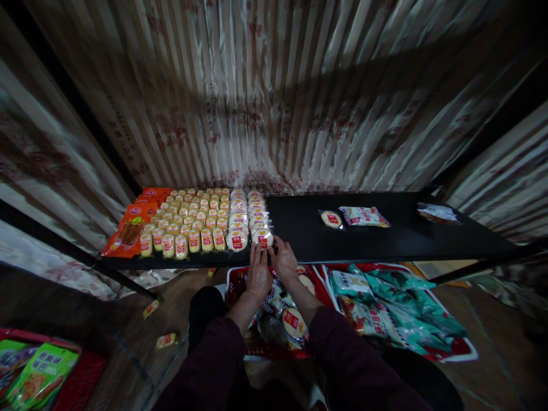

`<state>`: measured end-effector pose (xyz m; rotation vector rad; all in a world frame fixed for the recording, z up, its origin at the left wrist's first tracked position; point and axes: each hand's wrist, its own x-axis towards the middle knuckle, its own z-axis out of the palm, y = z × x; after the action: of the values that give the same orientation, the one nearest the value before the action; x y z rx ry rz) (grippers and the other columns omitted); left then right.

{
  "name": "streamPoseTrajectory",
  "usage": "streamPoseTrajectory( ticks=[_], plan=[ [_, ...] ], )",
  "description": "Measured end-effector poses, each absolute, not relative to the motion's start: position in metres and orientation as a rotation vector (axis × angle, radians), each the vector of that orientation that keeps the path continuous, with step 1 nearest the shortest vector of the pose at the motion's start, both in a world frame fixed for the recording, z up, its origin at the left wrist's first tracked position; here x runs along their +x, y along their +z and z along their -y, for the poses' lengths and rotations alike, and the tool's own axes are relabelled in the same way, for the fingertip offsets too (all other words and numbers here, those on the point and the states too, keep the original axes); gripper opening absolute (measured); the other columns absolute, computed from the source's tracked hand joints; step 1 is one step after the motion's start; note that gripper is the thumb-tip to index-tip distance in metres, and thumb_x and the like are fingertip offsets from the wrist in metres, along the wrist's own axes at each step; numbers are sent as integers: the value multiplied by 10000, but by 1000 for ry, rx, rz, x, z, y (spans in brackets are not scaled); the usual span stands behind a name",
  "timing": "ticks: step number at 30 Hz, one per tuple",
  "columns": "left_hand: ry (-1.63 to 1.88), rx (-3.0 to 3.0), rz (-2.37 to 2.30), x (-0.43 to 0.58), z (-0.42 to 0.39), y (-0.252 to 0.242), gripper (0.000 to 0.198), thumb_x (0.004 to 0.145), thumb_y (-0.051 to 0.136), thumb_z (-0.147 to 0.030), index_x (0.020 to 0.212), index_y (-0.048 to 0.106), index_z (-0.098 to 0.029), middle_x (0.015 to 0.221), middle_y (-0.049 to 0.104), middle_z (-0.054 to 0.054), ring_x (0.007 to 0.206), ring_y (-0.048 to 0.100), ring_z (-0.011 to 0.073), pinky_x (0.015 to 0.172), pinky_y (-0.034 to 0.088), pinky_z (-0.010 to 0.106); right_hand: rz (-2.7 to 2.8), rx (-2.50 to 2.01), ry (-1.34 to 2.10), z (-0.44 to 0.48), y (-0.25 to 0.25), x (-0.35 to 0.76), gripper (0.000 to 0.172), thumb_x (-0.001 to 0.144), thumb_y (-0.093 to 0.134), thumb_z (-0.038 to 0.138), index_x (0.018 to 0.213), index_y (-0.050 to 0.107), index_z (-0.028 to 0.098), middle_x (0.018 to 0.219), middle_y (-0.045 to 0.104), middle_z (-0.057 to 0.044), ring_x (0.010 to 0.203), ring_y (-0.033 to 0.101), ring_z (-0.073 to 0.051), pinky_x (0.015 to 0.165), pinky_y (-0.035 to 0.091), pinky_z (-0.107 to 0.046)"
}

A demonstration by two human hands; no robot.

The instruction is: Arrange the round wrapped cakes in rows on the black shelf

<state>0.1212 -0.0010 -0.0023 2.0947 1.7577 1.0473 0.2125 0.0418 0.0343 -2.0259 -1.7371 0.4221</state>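
Observation:
At the shelf's front edge, a round wrapped cake [262,238] with a red label stands at the front of a column of similar cakes. My left hand [259,274] has its fingertips pressed against the lower front of this cake. My right hand [283,258] curls around its right side, with thumb and fingers at the wrapper. Just left stands another column of round wrapped cakes [237,240]. Further left are many small yellow wrapped cakes [181,247] in rows, then orange snack packets [128,231].
On the black shelf [299,245] at right lie a single round cake [331,219], a white packet [365,216] and another packet [437,213]. Below are red baskets of round cakes [231,285] and green packets [436,317]. Small wrapped cakes [166,341] lie on the floor.

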Motion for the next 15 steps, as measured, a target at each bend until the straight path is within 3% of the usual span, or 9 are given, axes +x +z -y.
streamPoseTrajectory(
  ticks=[5,15],
  plan=[
    [1067,2078,-1745,121,1,1,503,786,373,1,1265,490,-96,1467,343,167,1418,115,255,1133,294,458,1723,-2011,410,-42,35,213,460,883,475,360,1316,454,207,1105,593,-94,996,588,-201,797,441,-283],
    [1019,2162,-1710,119,7,0,650,694,408,30,1331,421,-101,1474,327,172,1420,71,259,1129,283,481,1702,-1926,387,-36,32,216,445,864,500,310,1291,473,189,1156,544,-108,912,615,-186,774,465,-289]
  ],
)
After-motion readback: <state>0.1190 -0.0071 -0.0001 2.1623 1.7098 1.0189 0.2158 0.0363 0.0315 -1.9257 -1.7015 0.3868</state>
